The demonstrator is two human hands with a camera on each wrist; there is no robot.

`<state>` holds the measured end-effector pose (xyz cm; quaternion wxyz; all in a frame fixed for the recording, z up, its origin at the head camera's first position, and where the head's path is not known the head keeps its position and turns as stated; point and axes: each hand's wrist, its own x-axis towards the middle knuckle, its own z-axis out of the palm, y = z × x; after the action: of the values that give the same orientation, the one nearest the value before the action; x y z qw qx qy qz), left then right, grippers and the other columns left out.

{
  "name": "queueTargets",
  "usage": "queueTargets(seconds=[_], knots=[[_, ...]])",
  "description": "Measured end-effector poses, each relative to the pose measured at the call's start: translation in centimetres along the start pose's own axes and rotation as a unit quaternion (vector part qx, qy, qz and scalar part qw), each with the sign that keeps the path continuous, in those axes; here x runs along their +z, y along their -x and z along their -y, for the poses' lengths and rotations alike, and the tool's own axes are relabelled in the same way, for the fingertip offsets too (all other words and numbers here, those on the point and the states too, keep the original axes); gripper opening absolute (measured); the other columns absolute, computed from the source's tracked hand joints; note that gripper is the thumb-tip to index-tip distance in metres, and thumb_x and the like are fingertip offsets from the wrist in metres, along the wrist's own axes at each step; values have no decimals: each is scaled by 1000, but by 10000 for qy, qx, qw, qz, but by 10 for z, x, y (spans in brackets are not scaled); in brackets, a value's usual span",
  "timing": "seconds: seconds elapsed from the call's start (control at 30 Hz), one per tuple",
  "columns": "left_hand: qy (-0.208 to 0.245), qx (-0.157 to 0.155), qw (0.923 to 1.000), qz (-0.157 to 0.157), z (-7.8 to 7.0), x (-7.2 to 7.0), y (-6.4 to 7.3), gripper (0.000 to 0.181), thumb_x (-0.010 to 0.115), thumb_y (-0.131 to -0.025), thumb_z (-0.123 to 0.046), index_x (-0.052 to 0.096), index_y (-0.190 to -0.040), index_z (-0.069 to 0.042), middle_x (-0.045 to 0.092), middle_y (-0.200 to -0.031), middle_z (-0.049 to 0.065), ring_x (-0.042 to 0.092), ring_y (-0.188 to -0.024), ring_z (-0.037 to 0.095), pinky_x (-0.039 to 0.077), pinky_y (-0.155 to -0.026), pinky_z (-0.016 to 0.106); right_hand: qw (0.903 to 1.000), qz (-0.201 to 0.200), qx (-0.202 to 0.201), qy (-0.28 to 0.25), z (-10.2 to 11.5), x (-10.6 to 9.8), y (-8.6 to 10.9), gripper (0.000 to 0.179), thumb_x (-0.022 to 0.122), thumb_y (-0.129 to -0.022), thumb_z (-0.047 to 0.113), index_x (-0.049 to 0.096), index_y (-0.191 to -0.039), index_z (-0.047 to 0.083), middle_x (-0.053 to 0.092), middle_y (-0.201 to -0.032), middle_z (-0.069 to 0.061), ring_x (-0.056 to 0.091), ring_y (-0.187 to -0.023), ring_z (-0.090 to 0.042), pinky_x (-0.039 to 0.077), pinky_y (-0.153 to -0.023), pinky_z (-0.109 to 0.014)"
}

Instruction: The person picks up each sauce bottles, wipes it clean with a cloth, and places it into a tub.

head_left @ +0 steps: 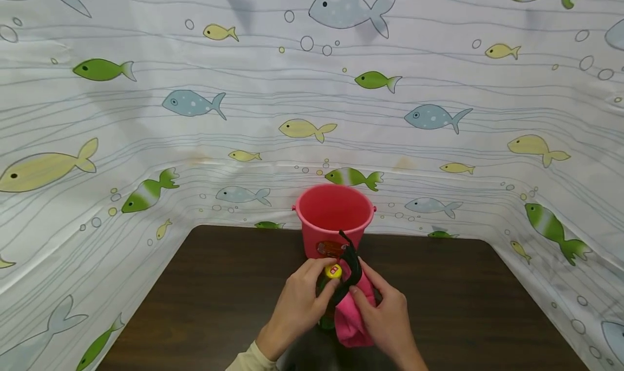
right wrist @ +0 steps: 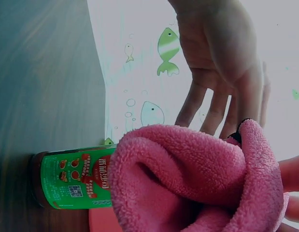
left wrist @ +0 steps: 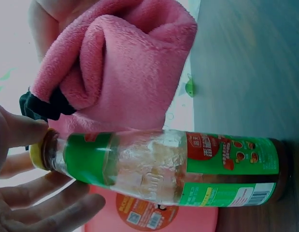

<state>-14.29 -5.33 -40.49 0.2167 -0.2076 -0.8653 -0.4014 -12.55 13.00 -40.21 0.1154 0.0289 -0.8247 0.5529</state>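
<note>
A glass bottle (left wrist: 154,169) with a green label and a yellow cap (head_left: 333,271) stands upright on the dark table. My left hand (head_left: 301,295) grips it at the neck, thumb and fingers on either side just under the cap. A fluffy pink cloth (head_left: 352,321) with a black band (head_left: 352,268) along its edge is in my right hand (head_left: 389,311), pinched near that band. It hangs in folds beside the bottle. The right wrist view shows the cloth covering the upper part of the bottle.
A pink bucket (head_left: 310,240) with a round label stands behind the hands, close to the back of the table (head_left: 219,284). White fabric (head_left: 273,89) printed with fish rises around the back and both sides.
</note>
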Motion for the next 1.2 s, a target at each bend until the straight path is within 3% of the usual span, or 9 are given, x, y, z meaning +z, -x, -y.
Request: queueTargets(seconds=[0.17,0.3,0.53,0.63,1.0,1.2], knots=[[399,-95,9991,105,-1,-1,0,38,70,-101,-16,67,-139,-10,73,-127,6,72,-111,20,65,-88,36,9997,4,-36,227,-1,2,3,56,79,-96,17,63,-148,26,77,-98,-7,61,-64,-11,54,-55,-25],[706,-148,9971,257,0,-1,-1,36,65,-104,-14,68,-140,-9,73,-130,8,72,-116,24,65,-86,36,9992,77,-219,312,-2,7,7,59,80,-96,21,61,-151,29,79,-113,-6,61,-71,-10,56,-58,-23],[590,-194,9978,210,0,1,-2,31,63,-105,-16,70,-135,-7,75,-128,8,73,-115,23,64,-91,42,9939,204,-702,827,-5,18,14,72,80,-95,23,49,-160,28,75,-126,-6,65,-85,-7,59,-74,-18],[561,-212,9980,187,-1,1,-2,30,64,-105,-15,71,-134,-7,75,-127,7,73,-115,22,64,-93,43,9902,217,-804,1119,-6,22,16,75,80,-95,23,45,-162,25,73,-125,-8,63,-89,-10,59,-75,-19],[531,-162,9982,204,0,0,-2,30,65,-105,-18,71,-132,-8,75,-127,6,71,-117,23,62,-96,47,9880,403,-692,1323,-19,28,16,75,79,-96,22,45,-162,21,70,-113,-6,61,-88,-11,60,-75,-23],[572,-119,9980,229,0,0,-2,30,65,-105,-17,70,-132,-6,75,-126,7,71,-116,23,63,-96,46,9882,717,-501,1257,-38,28,13,71,78,-97,20,47,-161,17,70,-134,-13,71,-106,-20,65,-87,-38]])
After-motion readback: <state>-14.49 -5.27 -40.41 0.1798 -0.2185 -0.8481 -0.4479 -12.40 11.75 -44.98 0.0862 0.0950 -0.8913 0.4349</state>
